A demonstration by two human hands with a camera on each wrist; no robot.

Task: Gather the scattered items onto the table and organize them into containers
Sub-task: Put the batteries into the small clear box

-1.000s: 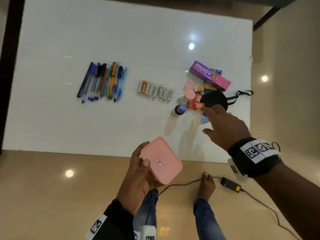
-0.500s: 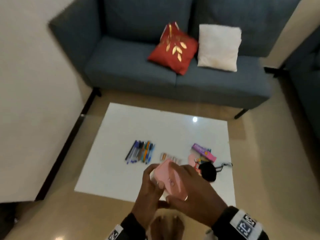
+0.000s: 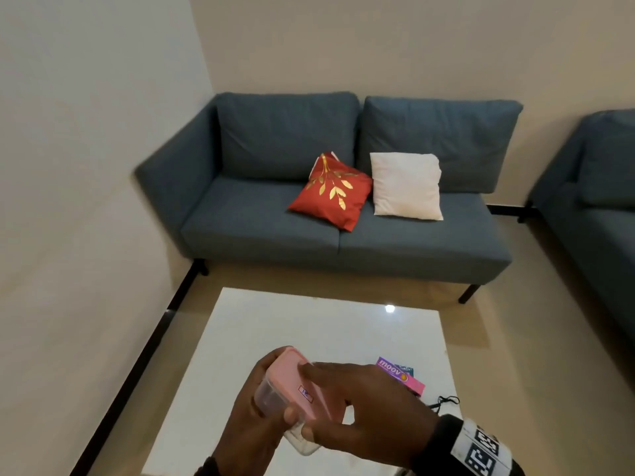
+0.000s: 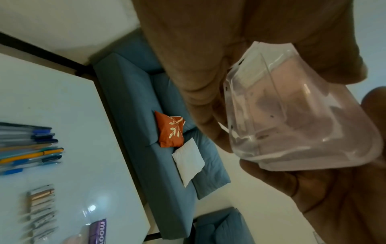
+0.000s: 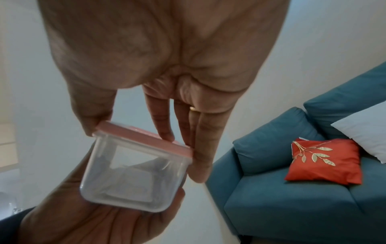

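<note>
Cradling a clear box (image 3: 275,403) from below, the left hand (image 3: 251,427) has its fingers curled round the see-through walls, above the near edge of the white table (image 3: 309,324). The right hand (image 3: 371,407) comes over the top — thumb on one edge of the pink lid (image 5: 146,137), fingers pressed along the opposite edge, clamped on it. On the table lie pens (image 4: 29,148), a row of small batteries (image 4: 39,208) and a purple carton (image 3: 400,376). Behind stands a blue sofa (image 3: 309,214) with a red cushion (image 3: 331,190) and a white one (image 3: 407,185).
</note>
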